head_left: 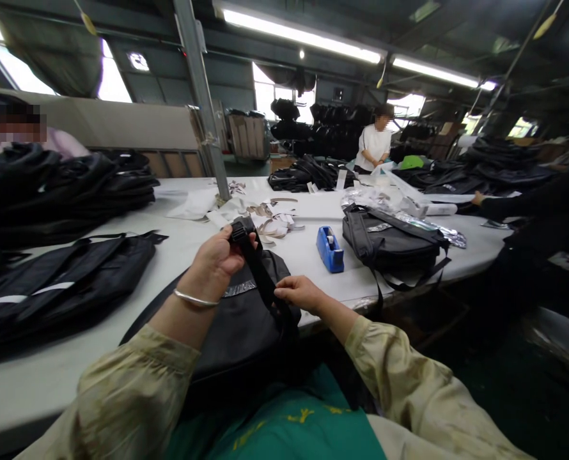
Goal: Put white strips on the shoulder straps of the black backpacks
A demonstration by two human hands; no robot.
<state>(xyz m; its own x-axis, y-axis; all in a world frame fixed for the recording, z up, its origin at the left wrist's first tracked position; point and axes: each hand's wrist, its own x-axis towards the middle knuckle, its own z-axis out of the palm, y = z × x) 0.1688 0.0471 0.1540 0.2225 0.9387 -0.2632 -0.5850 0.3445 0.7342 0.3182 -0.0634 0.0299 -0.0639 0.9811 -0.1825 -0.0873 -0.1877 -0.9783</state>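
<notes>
A black backpack [231,319] lies in front of me at the table's near edge, with a shiny clear strip [240,289] on its upper face. My left hand [220,257] is closed on a black plastic buckle [239,231] at the raised end of a strap. From there the black webbing strap [261,271] runs down to the right across the backpack. Thumb and fingers of my right hand [300,293] pinch this strap lower down, near the backpack's right side.
A blue tape dispenser [330,249] and another black backpack [392,243] stand to the right. Paper scraps [270,220] lie by a metal post [202,96]. Piled black bags [59,191] fill the left. Co-workers are at the far side, left and right.
</notes>
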